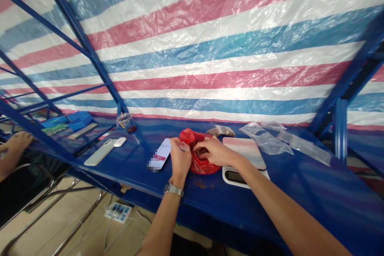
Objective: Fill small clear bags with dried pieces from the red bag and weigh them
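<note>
A red plastic bag [207, 167] stands opened on the blue table, with dark reddish-brown bits inside. My left hand [180, 158] is closed at the bag's left edge on what looks like a small clear plastic bag [183, 146]. Into the mouth of the red bag reaches my right hand [214, 152], its fingers curled together over the contents; what they pinch is hidden. Right of the red bag lies a white digital scale [237, 177] with a pinkish plate [246, 152]. A phone [160, 156] with its screen lit lies left of my left hand.
Clear plastic bags [273, 142] lie at the right, and a filled clear bag [221, 131] behind the red one. Leftward are a pale phone [100, 153], a white earbud case [120, 142] and a plastic cup [127, 123]. Another person's hand [19, 144] is at far left. Blue posts [340, 132] frame the table.
</note>
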A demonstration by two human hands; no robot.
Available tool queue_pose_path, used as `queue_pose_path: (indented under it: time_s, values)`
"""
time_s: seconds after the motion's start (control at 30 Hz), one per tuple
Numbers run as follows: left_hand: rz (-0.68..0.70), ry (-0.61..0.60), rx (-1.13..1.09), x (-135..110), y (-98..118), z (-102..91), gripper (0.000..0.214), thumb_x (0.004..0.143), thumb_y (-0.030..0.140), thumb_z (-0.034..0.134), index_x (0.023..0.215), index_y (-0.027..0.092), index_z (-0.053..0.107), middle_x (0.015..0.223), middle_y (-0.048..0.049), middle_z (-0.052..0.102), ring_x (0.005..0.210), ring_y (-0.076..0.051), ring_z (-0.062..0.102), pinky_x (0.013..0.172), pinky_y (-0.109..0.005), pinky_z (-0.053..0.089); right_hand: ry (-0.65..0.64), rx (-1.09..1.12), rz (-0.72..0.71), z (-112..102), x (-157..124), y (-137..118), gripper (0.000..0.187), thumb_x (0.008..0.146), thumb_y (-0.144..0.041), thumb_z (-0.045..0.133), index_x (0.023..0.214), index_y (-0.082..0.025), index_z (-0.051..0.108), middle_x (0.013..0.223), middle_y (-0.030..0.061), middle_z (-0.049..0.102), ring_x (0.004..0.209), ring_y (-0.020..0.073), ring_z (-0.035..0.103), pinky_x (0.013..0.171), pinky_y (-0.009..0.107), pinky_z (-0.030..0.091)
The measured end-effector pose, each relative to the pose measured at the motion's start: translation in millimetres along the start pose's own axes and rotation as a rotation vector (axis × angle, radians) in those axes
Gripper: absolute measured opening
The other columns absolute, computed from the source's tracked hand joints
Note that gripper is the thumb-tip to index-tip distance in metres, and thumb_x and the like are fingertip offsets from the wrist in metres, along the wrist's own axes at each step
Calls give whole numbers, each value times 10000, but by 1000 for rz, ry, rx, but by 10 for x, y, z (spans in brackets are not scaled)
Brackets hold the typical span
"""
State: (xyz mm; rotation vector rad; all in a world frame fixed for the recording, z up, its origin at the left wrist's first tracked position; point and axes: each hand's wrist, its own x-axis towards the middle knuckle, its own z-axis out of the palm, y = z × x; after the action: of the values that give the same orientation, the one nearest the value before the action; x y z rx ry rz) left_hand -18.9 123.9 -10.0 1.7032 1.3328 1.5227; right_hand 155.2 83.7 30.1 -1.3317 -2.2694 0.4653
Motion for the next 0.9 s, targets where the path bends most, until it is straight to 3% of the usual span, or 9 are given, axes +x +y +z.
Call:
queue_pose_path:
  time_s: [0.23,0.43,0.63,0.77,0.9]
  values:
    - [52,9,22,-49,44,-7,228,869,186,626,972,245,430,775,41,524,655,-159,560,646,-282,425,142,230,43,-106,-15,86,327,875,-49,615,1128,-193,763,1138,72,791,1023,218,708,957,346,489]
    - [-13,-125,157,-84,124,-33,235,947,423,614,1036,255,476,804,17,650,680,-191,645,613,-270,414,329,304,-37,-255,-14,11,324,895,-123,655,1177,-246,758,1196,64,770,1093,250,673,1015,426,470]
    - [7,-272,210,-109,192,-75,267,929,361,623,1147,255,511,941,-33,754,844,-234,740,678,-285,474,461,-78,-141,-89,13,-196,349,916,-80,645,1201,-254,744,1206,64,744,1036,261,592,910,443,411]
    - [27,-258,224,-129,200,-73,347,912,369,648,1204,251,504,1026,-62,767,911,-253,753,727,-313,516,451,-331,-249,-22,4,-257,524,894,13,569,1324,-259,696,1315,76,701,1078,279,554,893,444,398]
    - [40,-241,205,-141,206,-59,396,912,402,659,1232,246,485,1053,-76,765,927,-265,758,740,-330,531,484,-426,-296,-22,-3,-274,598,859,55,557,1357,-253,676,1362,72,683,1090,284,542,897,443,388]
